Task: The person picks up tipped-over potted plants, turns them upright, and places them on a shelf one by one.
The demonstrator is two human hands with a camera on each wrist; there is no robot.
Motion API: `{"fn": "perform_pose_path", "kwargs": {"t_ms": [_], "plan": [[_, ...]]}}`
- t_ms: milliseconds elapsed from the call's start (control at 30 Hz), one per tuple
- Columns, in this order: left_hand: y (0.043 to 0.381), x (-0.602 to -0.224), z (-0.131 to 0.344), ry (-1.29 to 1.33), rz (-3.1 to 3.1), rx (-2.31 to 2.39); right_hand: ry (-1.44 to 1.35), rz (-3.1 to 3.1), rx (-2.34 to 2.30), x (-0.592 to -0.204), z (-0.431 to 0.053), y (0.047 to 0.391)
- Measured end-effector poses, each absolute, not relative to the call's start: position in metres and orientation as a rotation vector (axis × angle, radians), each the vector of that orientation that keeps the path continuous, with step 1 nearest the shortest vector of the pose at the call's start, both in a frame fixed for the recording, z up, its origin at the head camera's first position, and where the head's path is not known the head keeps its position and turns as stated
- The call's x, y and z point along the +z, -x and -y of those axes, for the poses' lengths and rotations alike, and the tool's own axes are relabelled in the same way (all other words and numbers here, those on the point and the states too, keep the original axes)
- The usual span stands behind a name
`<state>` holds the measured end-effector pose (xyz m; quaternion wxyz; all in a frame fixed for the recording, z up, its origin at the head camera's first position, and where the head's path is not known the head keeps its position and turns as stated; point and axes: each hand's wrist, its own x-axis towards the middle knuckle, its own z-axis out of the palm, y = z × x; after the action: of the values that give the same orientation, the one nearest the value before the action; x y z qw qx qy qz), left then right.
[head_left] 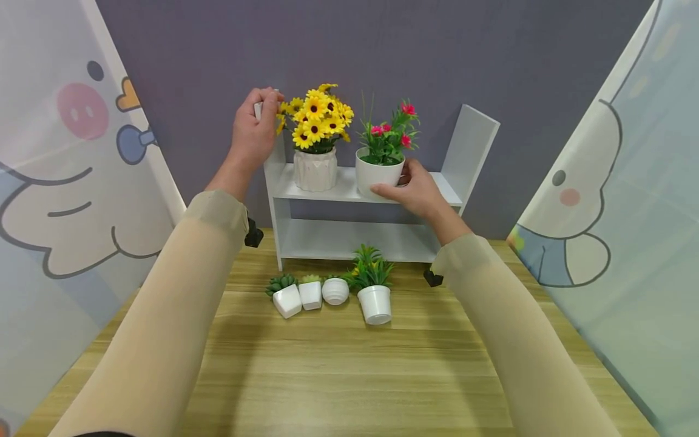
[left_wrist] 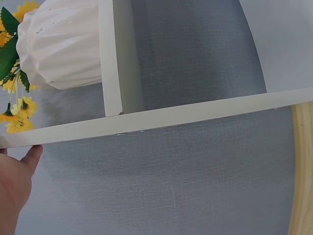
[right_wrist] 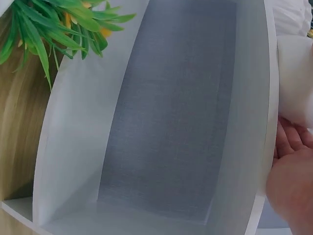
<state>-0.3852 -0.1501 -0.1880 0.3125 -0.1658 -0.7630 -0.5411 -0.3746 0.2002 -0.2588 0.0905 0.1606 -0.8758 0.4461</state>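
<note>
My left hand (head_left: 253,130) grips the top of the left side panel of a white two-tier shelf (head_left: 355,240). In the left wrist view its thumb and fingers lie on either side of the panel edge. My right hand (head_left: 422,191) holds a white pot (head_left: 378,176) with pink flowers, thumb at its front and fingers round its right side. That pot is at the front of the upper board, right of centre; the right wrist view shows the pot (right_wrist: 296,81) right at the board's edge. Left of it on the same board stands a ribbed white pot (head_left: 315,171) with yellow flowers.
On the wooden table (head_left: 327,376) before the shelf, several small white pots lie tipped in a row, including a succulent pot (head_left: 287,301) and a round pot (head_left: 335,292). A larger leafy plant pot (head_left: 375,305) lies to their right. A grey wall (head_left: 382,48) stands behind.
</note>
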Motion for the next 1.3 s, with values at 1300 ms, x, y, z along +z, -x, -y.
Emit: {"fn": "perform_pose_path", "kwargs": {"t_ms": [1300], "plan": [[0.383,-0.188,0.146,0.423,1.973,-1.423,-0.205,2.483,1.169,-0.278,-0.166,0.378]]}}
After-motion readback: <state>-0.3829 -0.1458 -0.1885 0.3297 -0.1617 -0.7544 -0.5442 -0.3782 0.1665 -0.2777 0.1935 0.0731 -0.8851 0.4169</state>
